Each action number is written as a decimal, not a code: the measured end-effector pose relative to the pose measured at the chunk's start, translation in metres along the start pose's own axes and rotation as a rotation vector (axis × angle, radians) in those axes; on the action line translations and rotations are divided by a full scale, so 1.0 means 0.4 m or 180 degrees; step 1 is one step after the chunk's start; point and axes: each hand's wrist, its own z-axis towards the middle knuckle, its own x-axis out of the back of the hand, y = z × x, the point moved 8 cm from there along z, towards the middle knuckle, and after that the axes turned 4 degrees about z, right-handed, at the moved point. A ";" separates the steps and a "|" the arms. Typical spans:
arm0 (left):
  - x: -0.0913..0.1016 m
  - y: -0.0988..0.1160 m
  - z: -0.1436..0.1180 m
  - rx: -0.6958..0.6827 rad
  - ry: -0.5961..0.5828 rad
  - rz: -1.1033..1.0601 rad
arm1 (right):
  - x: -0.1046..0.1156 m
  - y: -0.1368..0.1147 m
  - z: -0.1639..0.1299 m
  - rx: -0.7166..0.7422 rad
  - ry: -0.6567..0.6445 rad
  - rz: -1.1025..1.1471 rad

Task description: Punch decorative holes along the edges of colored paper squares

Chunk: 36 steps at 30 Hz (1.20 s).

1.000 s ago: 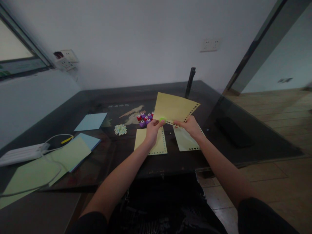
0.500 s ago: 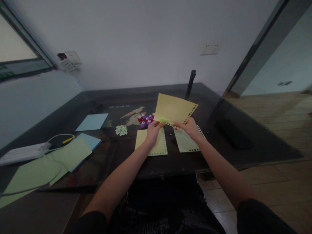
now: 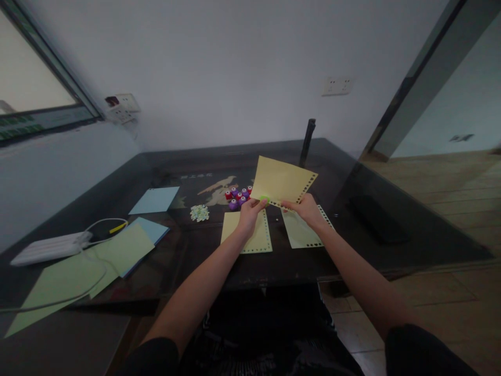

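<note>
A yellow sheet of paper (image 3: 282, 180) is held up over the table, tilted, with a row of dark cut-out holes along its right and lower edges. At its lower left edge my left hand (image 3: 250, 215) is closed on a small bright green craft punch (image 3: 265, 200), thumb on top. My right hand (image 3: 307, 210) pinches the lower right edge of the same sheet. Below lie a second yellow sheet (image 3: 256, 237) with holes along two sides and a paler sheet (image 3: 299, 230), also hole-edged, partly hidden by my right hand and wrist.
Several red and purple craft punches (image 3: 238, 197) stand behind my left hand. Left of them is a pile of small paper cut-outs (image 3: 199, 213). Blue paper (image 3: 154, 200), green sheets (image 3: 129, 245) and a white power strip (image 3: 50, 248) with its cable lie farther left. A dark flat object (image 3: 378, 219) rests at right.
The view has shifted slightly, so everything sits a little lower and to the right. Both hands keep their hold on the raised sheet, with the green punch still at its edge.
</note>
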 end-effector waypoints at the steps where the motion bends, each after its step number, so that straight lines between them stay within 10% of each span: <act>1: -0.001 0.000 -0.001 -0.0010 -0.0003 -0.0021 | 0.001 0.006 0.002 -0.0025 0.0000 0.0017; 36: -0.024 0.000 -0.010 0.0118 -0.0099 -0.0215 | 0.030 0.072 0.018 -0.0175 0.0206 0.0512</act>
